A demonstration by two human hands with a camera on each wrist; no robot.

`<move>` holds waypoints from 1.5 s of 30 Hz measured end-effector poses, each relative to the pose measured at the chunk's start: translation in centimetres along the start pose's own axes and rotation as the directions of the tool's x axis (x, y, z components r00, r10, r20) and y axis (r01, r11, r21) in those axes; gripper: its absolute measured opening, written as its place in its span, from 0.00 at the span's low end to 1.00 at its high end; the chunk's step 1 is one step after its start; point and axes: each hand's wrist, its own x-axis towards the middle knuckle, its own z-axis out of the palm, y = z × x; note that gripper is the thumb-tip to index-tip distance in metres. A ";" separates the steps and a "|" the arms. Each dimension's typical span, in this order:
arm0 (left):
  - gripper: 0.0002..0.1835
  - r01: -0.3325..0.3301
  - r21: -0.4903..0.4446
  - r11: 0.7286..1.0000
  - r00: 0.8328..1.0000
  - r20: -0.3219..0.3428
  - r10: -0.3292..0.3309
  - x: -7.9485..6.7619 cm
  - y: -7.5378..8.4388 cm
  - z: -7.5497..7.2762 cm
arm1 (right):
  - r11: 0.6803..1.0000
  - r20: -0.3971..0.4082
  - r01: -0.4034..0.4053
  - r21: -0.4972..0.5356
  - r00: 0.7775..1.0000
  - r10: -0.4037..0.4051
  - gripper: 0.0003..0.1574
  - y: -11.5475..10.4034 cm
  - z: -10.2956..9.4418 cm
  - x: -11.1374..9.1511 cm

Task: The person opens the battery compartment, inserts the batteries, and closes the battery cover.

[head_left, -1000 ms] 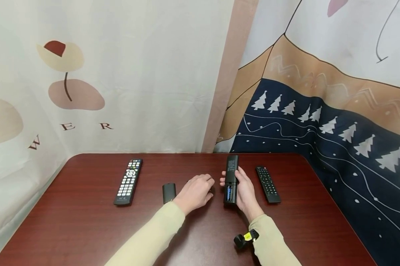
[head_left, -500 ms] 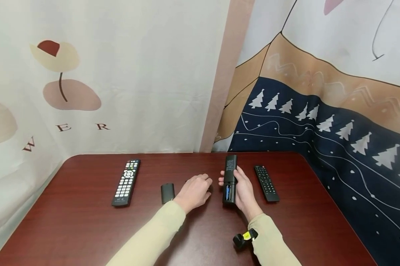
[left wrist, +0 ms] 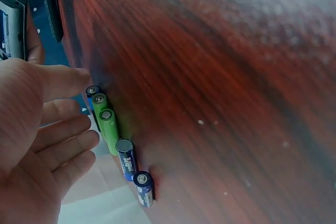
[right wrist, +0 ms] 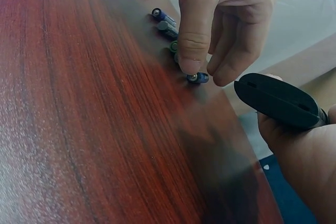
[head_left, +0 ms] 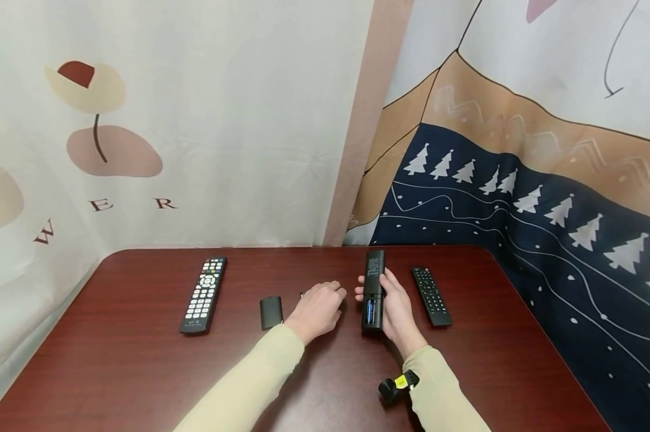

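My right hand (head_left: pixel 397 309) grips a black remote control (head_left: pixel 375 273), back side up, its battery compartment uncovered. Inside lies a blue battery (head_left: pixel 370 312). My left hand (head_left: pixel 316 309) is lowered over a row of several batteries on the table, palm side facing them. In the left wrist view the row holds a green battery (left wrist: pixel 109 132), a dark blue battery (left wrist: pixel 127 163) and another blue one (left wrist: pixel 144 192) at the near end. The left thumb and fingers stand apart, their tips right by the end blue battery (right wrist: pixel 198 78). Left of that hand lies the black battery cover (head_left: pixel 271 312).
A black remote with white buttons (head_left: pixel 203 295) lies on the left of the red-brown table (head_left: pixel 114 372). A smaller black remote (head_left: pixel 432 297) lies to the right of my right hand. Printed curtains (head_left: pixel 238 120) hang behind the table. A small black wrist camera (head_left: pixel 392 389) sits at the right cuff.
The head view has shifted slightly. My left hand has barely moved beside the batteries, and my right hand keeps its grip on the remote control.
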 end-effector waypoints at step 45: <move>0.11 0.017 -0.081 0.997 1.000 -0.019 -0.019 0.3 -0.5 0.3 | 1.000 0.006 -0.011 0.000 1.000 0.011 0.30 -0.3 0.2 0.0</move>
